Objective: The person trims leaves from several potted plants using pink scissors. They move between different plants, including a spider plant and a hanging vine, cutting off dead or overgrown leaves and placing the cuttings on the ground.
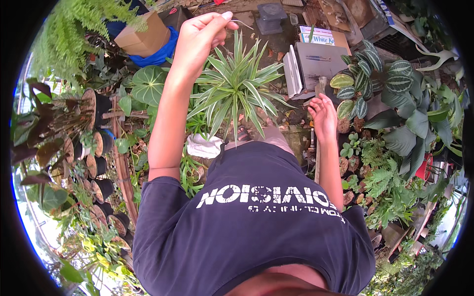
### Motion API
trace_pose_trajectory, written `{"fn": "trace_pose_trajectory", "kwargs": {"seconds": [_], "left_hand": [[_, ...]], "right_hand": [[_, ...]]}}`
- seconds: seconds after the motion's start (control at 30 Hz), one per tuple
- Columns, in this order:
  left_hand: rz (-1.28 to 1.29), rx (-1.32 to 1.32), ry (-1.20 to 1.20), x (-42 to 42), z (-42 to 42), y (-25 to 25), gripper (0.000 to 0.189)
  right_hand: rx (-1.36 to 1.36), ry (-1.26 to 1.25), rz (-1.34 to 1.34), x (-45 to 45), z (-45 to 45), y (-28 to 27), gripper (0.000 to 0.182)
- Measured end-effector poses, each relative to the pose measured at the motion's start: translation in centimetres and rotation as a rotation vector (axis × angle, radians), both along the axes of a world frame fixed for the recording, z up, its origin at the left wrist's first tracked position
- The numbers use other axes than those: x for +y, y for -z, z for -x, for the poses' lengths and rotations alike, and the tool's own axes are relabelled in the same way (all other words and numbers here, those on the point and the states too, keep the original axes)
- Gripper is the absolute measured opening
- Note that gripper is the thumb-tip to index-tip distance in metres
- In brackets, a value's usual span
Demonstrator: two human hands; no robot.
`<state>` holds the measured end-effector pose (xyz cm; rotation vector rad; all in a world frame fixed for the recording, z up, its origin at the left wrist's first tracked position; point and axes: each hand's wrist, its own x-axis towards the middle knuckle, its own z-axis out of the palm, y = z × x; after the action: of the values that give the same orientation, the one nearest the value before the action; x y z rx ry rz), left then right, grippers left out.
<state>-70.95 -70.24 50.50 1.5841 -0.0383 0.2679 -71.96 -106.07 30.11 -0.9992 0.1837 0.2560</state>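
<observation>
My left hand (202, 37) is raised, its thumb and forefinger pinching a thin pale strand (244, 24). Whether that strand is wire or a dry stem cannot be made out. Just below and to the right of this hand spreads a spider plant (239, 83) with white-edged green leaves. Its pot is hidden under the foliage. My right hand (323, 115) is held palm up on the right, fingers loosely curled and apart, with nothing in it. Closest to that hand are a wooden post (321, 86) and a grey metal box (320, 61).
On the left, potted plants (102, 190) line a wooden rail (124, 166). A cardboard box (137, 35) sits in a blue plastic bag (157, 55). Striped-leaf plants (370, 76) and small pots crowd the right. A white sack (203, 145) lies low near my legs.
</observation>
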Motion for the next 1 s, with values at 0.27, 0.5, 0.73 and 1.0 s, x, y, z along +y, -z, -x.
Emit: {"fn": "trace_pose_trajectory", "kwargs": {"seconds": [0.27, 0.5, 0.73, 1.0], "left_hand": [[0.006, 0.02, -0.081, 4.7, -10.1, 1.9, 0.029], [0.076, -0.011, -0.199, 9.3, -20.5, 3.7, 0.03], [0.115, 0.023, -0.387, 12.5, -29.8, 4.1, 0.031], [0.155, -0.008, -0.498, 17.5, -39.8, 4.2, 0.03]], "right_hand": [[0.041, -0.008, -0.052, 5.9, -8.2, 0.1, 0.028], [-0.027, 0.052, -0.026, 6.1, -22.3, 1.4, 0.032], [-0.069, -0.044, 0.044, 7.0, -39.2, 0.5, 0.032], [-0.116, -0.21, 0.06, 16.2, -53.2, -1.6, 0.029]]}}
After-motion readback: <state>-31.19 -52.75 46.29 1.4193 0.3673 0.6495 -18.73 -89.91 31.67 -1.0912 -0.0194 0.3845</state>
